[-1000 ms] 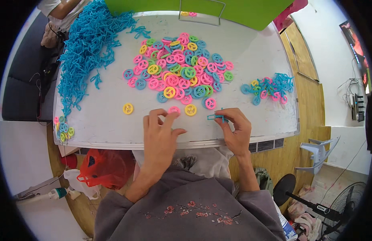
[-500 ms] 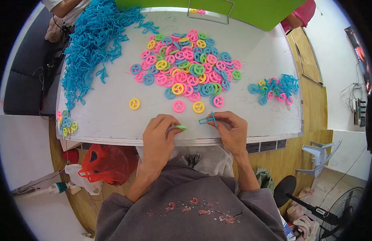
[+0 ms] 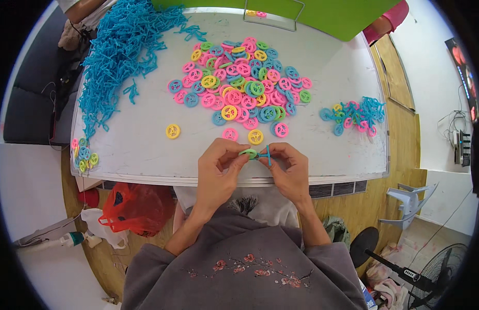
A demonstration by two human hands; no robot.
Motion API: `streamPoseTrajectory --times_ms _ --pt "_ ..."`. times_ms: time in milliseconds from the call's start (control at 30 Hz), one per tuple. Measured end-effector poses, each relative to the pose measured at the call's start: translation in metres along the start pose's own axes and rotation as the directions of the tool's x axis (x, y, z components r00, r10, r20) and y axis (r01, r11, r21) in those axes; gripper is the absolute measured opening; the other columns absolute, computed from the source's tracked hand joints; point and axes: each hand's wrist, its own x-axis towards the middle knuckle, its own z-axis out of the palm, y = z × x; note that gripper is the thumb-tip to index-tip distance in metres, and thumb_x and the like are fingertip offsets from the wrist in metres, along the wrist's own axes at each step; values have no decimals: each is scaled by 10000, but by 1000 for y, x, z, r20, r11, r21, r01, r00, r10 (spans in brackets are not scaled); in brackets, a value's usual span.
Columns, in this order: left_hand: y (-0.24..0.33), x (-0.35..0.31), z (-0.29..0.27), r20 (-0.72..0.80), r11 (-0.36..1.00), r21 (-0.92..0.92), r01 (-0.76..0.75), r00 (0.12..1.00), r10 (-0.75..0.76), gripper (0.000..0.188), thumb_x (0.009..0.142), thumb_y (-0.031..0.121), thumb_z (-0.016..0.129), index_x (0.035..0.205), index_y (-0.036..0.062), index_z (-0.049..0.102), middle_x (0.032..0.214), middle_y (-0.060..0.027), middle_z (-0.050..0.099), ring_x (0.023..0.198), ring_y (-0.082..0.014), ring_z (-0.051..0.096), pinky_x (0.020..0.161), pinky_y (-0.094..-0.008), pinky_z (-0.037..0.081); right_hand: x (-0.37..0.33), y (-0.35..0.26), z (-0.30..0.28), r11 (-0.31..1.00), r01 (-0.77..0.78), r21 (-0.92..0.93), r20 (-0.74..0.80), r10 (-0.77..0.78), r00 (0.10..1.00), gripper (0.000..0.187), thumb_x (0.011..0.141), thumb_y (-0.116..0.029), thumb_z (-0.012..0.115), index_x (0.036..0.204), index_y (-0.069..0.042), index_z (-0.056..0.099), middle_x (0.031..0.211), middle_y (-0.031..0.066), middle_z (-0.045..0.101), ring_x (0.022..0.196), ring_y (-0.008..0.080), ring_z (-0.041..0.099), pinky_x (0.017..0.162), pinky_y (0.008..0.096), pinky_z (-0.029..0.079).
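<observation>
Between the fingers of my left hand (image 3: 219,170) is a small green plastic wheel (image 3: 248,153). My right hand (image 3: 288,170) pinches a blue plastic fork piece (image 3: 268,155) with a crossbar. The fork's end meets the wheel's edge, partly hidden by my fingers; I cannot tell whether the two are joined. Just beyond my hands lie a loose yellow wheel (image 3: 255,136) and a pink wheel (image 3: 229,134). Another yellow wheel (image 3: 173,131) rests farther left. A large heap of pink, blue, green and yellow wheels (image 3: 244,88) covers the middle of the table.
Blue fork pieces (image 3: 120,51) are piled along the table's left side. A small cluster of forks with wheels (image 3: 356,114) lies at the right. Some wheels (image 3: 84,155) sit at the near left corner. Across the table, a green board (image 3: 322,18) stands between other people's arms.
My hands have come together, bringing the green wheel and the blue fork from apart into contact. The wheel has turned to show more of its face.
</observation>
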Motion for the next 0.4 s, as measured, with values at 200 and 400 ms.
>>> streamPoseTrajectory --times_ms 200,400 --pt "8 5 0 34 964 -216 155 988 -151 139 864 -50 592 1003 -42 582 980 -87 589 940 -186 617 832 -319 538 1 -9 -1 999 -30 27 50 28 998 141 834 38 609 974 37 590 918 87 656 893 137 629 830 278 503" --pt "-1 8 2 37 992 -117 46 998 -42 154 859 -27 616 1010 -37 585 1018 -104 592 962 -195 613 843 -331 541 3 -12 1 988 -120 98 33 117 993 115 849 -15 644 946 10 589 936 81 660 904 129 622 833 273 493"
